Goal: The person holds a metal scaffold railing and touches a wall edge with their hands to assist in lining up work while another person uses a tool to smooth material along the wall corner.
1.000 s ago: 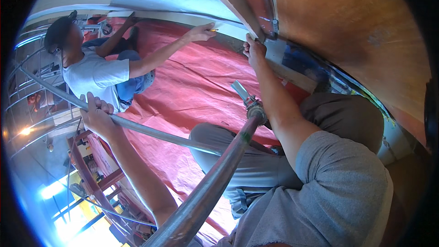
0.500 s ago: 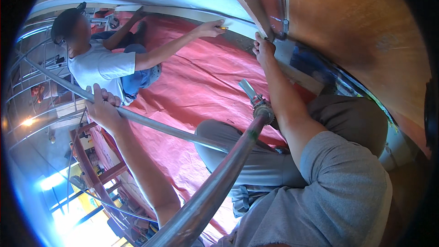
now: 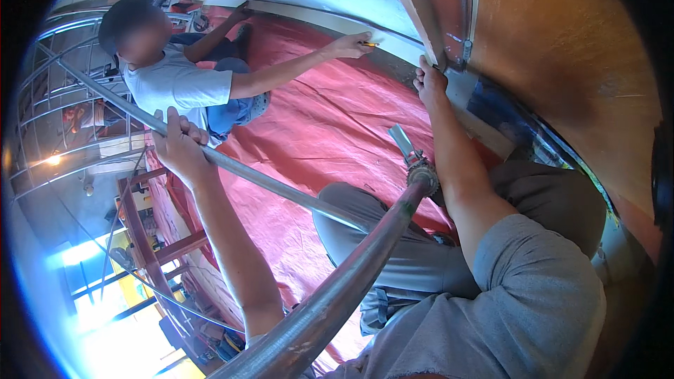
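My left hand [image 3: 184, 144] is wrapped round a thin grey metal tube [image 3: 274, 186], which slants down to a thicker metal pole [image 3: 344, 277]. A clamp [image 3: 421, 170] sits on the pole's far end. At the wall's foot, my right hand [image 3: 430, 83] is closed at the near end of a long white strip [image 3: 309, 20]; its fingertips are partly hidden. A co-worker [image 3: 179, 81] crouches at the far left, one hand [image 3: 353, 45] beside the strip with a small yellow pencil-like tool [image 3: 369, 44], the other hand [image 3: 241, 11] by its far end.
A wrinkled red sheet [image 3: 302, 112] covers the floor. An orange-brown wooden panel [image 3: 554, 49] rises on the right beside an upright board [image 3: 414, 7]. Metal bars [image 3: 77, 109] stand at the far left, with a dark red frame [image 3: 144, 231] below them. My bent knees are beneath the pole.
The whole view has shifted, so everything lies a little further right and lower. Both my hands keep their holds, and the co-worker's head is bent a little differently.
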`<state>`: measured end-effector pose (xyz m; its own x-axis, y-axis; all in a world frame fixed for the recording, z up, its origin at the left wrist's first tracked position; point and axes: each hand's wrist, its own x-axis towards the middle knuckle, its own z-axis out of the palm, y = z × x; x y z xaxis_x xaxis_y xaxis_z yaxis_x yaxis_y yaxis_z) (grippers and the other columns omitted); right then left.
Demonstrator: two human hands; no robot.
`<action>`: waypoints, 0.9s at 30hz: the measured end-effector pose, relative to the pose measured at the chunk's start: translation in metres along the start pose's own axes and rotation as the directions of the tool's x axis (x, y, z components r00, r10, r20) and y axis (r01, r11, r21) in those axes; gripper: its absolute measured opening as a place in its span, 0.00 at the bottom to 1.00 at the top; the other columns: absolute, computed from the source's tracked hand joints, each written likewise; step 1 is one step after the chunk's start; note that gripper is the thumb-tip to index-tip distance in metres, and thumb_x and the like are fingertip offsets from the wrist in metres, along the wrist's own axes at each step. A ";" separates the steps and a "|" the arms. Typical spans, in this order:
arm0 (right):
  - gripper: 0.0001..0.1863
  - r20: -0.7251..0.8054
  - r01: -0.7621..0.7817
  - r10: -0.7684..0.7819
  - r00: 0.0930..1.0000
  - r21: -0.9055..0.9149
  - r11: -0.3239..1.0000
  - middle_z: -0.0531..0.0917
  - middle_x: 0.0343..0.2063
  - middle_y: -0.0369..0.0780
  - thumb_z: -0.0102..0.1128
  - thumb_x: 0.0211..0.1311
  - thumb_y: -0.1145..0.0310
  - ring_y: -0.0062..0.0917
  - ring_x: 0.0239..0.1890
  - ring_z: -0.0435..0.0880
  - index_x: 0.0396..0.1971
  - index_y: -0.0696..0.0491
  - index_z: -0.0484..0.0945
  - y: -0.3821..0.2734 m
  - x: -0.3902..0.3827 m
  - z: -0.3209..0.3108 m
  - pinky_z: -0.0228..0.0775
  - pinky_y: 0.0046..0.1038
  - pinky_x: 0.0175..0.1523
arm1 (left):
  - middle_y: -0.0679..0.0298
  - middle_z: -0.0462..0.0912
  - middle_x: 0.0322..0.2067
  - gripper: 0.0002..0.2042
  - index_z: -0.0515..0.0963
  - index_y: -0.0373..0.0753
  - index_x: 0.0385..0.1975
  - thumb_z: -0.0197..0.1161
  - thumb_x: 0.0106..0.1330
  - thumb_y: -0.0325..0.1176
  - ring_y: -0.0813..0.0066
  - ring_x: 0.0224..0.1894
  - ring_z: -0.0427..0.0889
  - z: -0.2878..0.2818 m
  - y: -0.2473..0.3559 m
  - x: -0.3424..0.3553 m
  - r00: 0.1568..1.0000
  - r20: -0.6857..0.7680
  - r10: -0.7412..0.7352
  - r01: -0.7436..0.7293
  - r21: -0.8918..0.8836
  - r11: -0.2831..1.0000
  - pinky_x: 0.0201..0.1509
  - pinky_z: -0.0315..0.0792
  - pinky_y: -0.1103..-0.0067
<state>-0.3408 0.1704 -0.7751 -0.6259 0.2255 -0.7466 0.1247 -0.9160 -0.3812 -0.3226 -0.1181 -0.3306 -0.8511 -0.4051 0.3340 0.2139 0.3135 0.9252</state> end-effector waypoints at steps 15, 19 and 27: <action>0.13 0.029 -0.011 0.011 1.000 0.001 1.000 0.72 0.19 0.28 0.71 0.64 0.59 0.14 0.19 0.65 0.29 0.46 0.74 0.003 0.004 -0.004 0.56 0.21 0.26 | 0.70 0.64 0.21 0.21 0.66 0.33 0.62 0.59 0.72 0.28 0.86 0.16 0.60 0.003 0.003 -0.002 1.000 -0.015 -0.008 0.009 0.000 1.000 0.16 0.54 0.84; 0.14 0.036 0.007 -0.009 0.999 0.044 0.999 0.72 0.19 0.28 0.72 0.63 0.59 0.15 0.20 0.66 0.27 0.45 0.73 0.006 0.005 -0.006 0.56 0.21 0.27 | 0.70 0.64 0.21 0.20 0.66 0.33 0.62 0.59 0.72 0.28 0.86 0.16 0.61 0.005 0.004 -0.004 1.000 -0.020 -0.013 0.013 0.005 1.000 0.16 0.55 0.84; 0.14 0.055 0.017 -0.020 0.998 0.059 0.998 0.71 0.18 0.28 0.72 0.63 0.59 0.15 0.20 0.66 0.27 0.45 0.73 0.010 0.012 -0.008 0.56 0.22 0.27 | 0.69 0.65 0.21 0.21 0.66 0.34 0.62 0.59 0.72 0.29 0.86 0.16 0.62 -0.001 0.002 0.000 1.000 -0.004 -0.020 0.020 -0.013 1.000 0.15 0.57 0.84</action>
<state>-0.3408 0.1666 -0.7925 -0.6697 0.2257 -0.7076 0.0683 -0.9300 -0.3613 -0.3221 -0.1183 -0.3289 -0.8531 -0.4150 0.3163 0.2033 0.2939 0.9340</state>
